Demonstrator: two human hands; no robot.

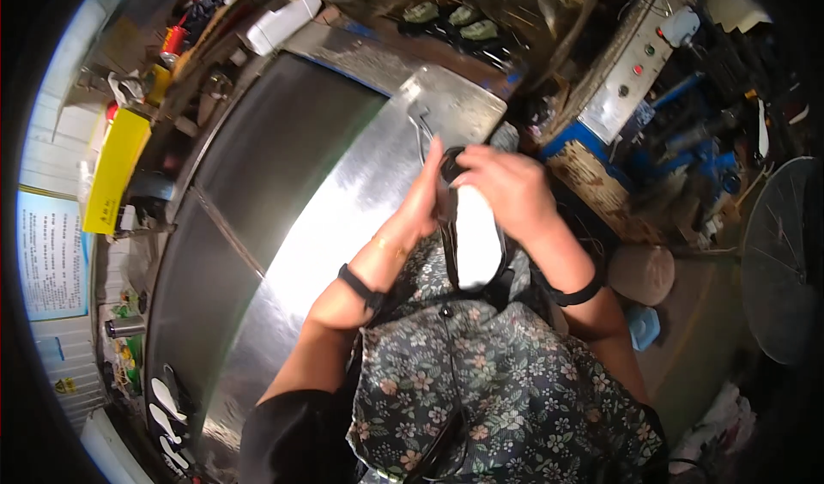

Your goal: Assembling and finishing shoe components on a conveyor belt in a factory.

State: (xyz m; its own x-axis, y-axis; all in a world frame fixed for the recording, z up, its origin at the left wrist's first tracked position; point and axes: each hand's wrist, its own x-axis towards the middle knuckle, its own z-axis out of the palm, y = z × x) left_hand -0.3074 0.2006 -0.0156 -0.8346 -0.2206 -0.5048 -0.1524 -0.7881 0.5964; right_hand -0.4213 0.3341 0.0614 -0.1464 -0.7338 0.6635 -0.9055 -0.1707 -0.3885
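In front of my lap I hold a dark shoe with a white sole-shaped face, its rounded end pointing toward me. My left hand presses along its left side, fingers together and stretched away from me. From the right, my right hand closes over the far end, its fingers curled and slightly blurred at the dark part. A thin bent metal hook lies on the metal plate just beyond my left fingertips. The exact grip of the right fingertips is hidden.
A dark belt with a shiny metal surface curves along my left. Several white-soled shoes sit at its near left end. On the right stand a control panel with buttons, a round stool and a fan.
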